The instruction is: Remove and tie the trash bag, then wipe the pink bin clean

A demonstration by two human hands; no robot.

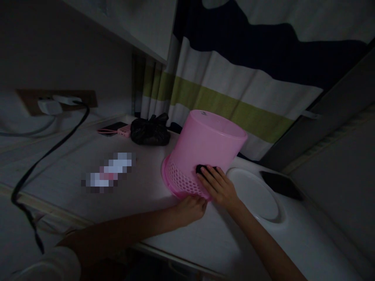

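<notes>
A pink plastic bin [202,144] with a band of honeycomb holes stands on the white tabletop, leaning toward the right. Its flared, perforated end is at the bottom; whether the upper end is open or a recessed base is hard to tell. My left hand [191,208] is closed at the bin's lower rim, its fingertips partly hidden. Against the bin's side, my right hand [218,185] presses a small black cloth or pad [202,169], most of it covered by the fingers.
Right of the bin lies a round white lid [258,193], with a dark flat object [281,185] behind it. A knotted black plastic bag [150,130], a pink power bank [124,131] and a blurred item [109,171] are to the left. A black cable [52,148] hangs from the wall socket.
</notes>
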